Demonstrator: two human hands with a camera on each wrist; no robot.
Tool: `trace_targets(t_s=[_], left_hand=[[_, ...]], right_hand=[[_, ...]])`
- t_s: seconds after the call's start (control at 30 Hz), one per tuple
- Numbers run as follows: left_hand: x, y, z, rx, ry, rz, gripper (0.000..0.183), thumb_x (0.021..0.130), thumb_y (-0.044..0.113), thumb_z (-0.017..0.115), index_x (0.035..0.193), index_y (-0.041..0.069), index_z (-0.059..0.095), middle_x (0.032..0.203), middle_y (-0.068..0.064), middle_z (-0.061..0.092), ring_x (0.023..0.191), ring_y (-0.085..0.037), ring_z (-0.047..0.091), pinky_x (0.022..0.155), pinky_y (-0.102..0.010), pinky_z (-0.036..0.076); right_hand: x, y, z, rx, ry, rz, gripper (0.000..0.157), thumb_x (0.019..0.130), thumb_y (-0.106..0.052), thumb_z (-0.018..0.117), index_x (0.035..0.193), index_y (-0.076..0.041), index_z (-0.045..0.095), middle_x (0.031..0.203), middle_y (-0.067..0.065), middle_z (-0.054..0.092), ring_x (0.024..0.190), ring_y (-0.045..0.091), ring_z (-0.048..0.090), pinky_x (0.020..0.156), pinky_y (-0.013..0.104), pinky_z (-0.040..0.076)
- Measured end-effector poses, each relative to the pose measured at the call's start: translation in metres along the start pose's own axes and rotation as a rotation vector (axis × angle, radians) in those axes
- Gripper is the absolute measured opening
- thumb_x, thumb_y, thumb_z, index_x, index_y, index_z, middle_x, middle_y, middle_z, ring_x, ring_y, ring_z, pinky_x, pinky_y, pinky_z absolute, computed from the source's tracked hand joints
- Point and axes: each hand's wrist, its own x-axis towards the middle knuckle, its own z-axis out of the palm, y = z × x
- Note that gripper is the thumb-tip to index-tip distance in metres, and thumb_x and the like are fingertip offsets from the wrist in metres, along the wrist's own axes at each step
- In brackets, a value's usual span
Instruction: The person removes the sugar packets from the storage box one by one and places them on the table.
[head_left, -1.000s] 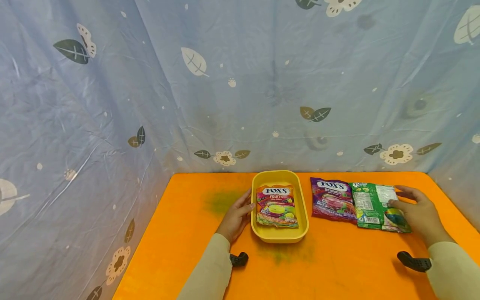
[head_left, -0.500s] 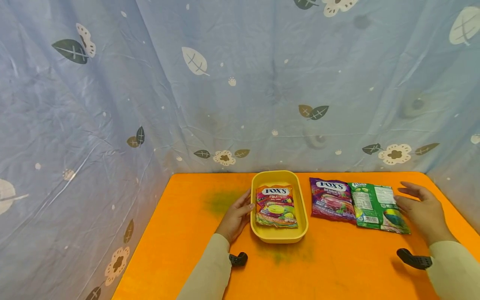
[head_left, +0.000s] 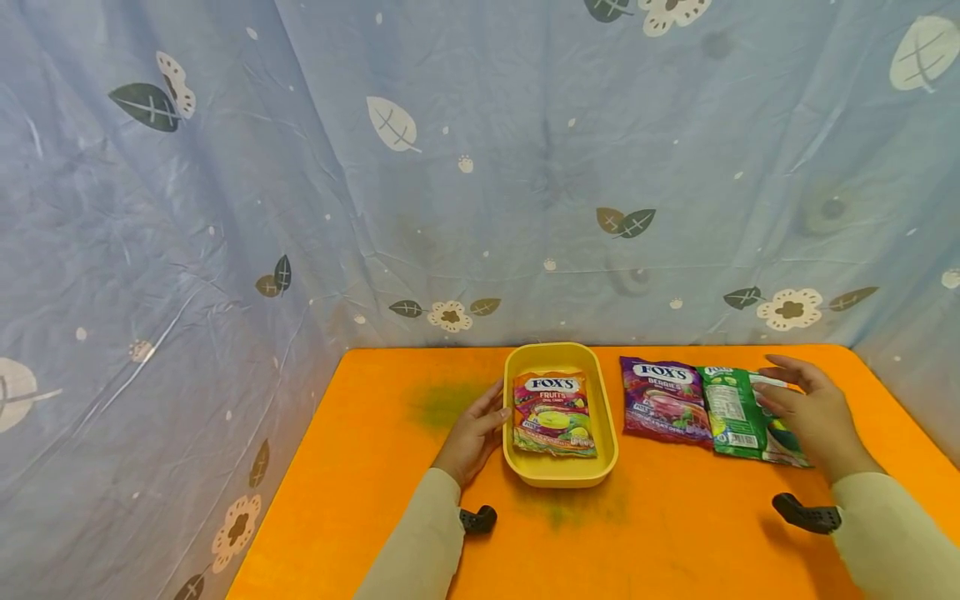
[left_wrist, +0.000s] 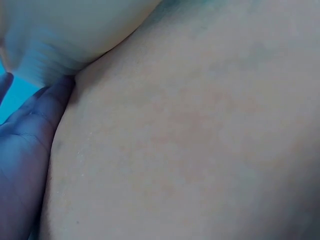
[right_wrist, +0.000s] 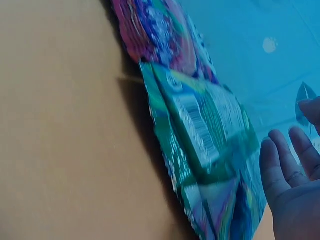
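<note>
My left hand rests against the left side of a yellow plastic tray, with the thumb tip at its rim. Straight fingers touch the tray's outer wall in the left wrist view. Inside the tray lies an orange and red Fox's Fruits candy bag. My right hand hovers over the right part of a green candy bag, hiding some of it, with fingers spread apart and nothing held. The green bag shows its printed back and a barcode; its left edge meets a purple Fox's Berries bag.
An orange table carries the tray and bags. A blue patterned curtain stands behind the table's back edge and along the left side. Black curved pieces stick out at both wrists.
My right hand, first touching the green bag's right edge, drew back to the right, then came left over the bag. My left hand and the tray have stayed put.
</note>
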Motion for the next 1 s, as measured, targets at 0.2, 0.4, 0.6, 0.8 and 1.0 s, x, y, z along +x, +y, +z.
trace_targets(t_s=[0.2,0.4,0.6,0.8,1.0], left_hand=[[0.002,-0.001,0.001,-0.003,0.002,-0.006,0.063,0.110,0.009,0.064,0.170,0.016,0.043,0.169,-0.015,0.043,0.143,-0.034,0.055,0.112,-0.047,0.050],[0.001,-0.001,0.001,0.012,-0.001,-0.002,0.064,0.110,0.011,0.064,0.170,0.014,0.042,0.168,-0.017,0.042,0.143,-0.034,0.054,0.113,-0.048,0.049],[0.000,-0.001,0.000,0.008,0.015,-0.008,0.063,0.110,0.013,0.066,0.169,0.014,0.043,0.167,-0.018,0.044,0.141,-0.035,0.056,0.113,-0.047,0.050],[0.000,-0.001,0.001,0.008,0.021,-0.007,0.064,0.110,0.014,0.067,0.169,0.012,0.043,0.166,-0.017,0.045,0.140,-0.034,0.056,0.113,-0.047,0.050],[0.000,-0.001,0.001,0.020,0.028,-0.001,0.062,0.109,0.013,0.067,0.167,0.012,0.046,0.166,-0.017,0.046,0.141,-0.034,0.056,0.112,-0.047,0.050]], right_hand=[[0.002,-0.005,0.011,-0.003,-0.025,-0.024,0.063,0.111,-0.024,0.067,0.167,-0.011,0.041,0.132,-0.005,0.055,0.102,0.001,0.069,0.083,0.016,0.058],[0.002,-0.009,0.020,0.079,-0.054,-0.053,0.050,0.112,-0.019,0.065,0.159,-0.017,0.048,0.133,-0.001,0.055,0.105,0.002,0.070,0.085,0.018,0.058],[0.003,-0.009,0.029,0.160,-0.076,-0.068,0.042,0.112,-0.012,0.065,0.151,-0.022,0.053,0.131,-0.001,0.056,0.104,0.003,0.071,0.084,0.018,0.059],[0.003,-0.013,0.041,0.183,-0.116,-0.082,0.043,0.112,-0.013,0.065,0.152,-0.023,0.053,0.133,-0.001,0.058,0.104,0.003,0.071,0.086,0.018,0.059],[0.003,-0.027,0.060,0.180,-0.184,-0.084,0.057,0.112,-0.019,0.066,0.164,-0.012,0.044,0.136,0.002,0.055,0.111,0.008,0.072,0.091,0.022,0.058]])
